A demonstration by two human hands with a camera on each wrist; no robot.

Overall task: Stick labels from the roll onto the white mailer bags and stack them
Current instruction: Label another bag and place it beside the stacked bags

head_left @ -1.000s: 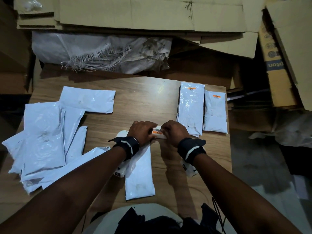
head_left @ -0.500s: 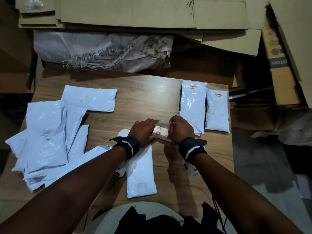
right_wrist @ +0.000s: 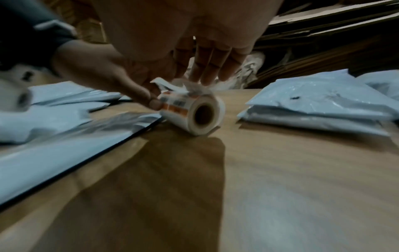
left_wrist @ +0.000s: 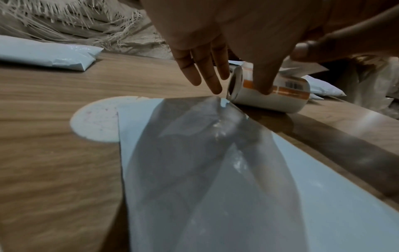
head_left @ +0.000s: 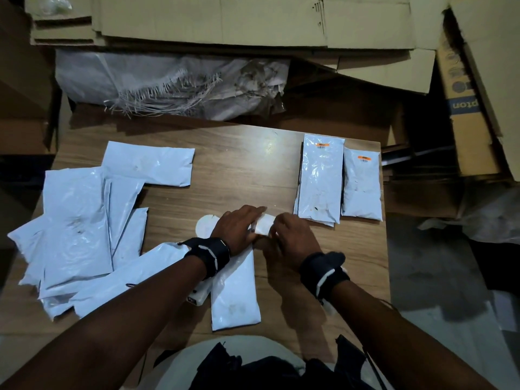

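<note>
Behind the table (head_left: pixel 239 153), flattened cardboard (head_left: pixel 253 21) and a frayed woven sack (head_left: pixel 174 83) are heaped. On the wooden tabletop a loose pile of unlabelled white bags (head_left: pixel 76 226) lies at the left, overlapping one another. At the far right two labelled bags (head_left: pixel 320 181) lie side by side, each with an orange label at its far end; more bags lie under the larger one. One bag (head_left: pixel 235 299) lies lengthwise at the near middle, partly over a pale round patch (left_wrist: pixel 95 119).

Just past that bag's far end the label roll (right_wrist: pixel 194 116) lies on its side on the wood, touching the bag's corner, its orange barcode labels facing up. The left hand (head_left: pixel 239 230) rests on the roll from the left, fingers nearly straight, thumb pressing the roll's side and holding nothing closed. The right hand (head_left: pixel 292 240) is over the roll from the right, and its fingers (right_wrist: pixel 209 68) reach down to a loose, crumpled end of backing strip (right_wrist: pixel 172 86) on top of the roll; whether they pinch the strip cannot be told.
</note>
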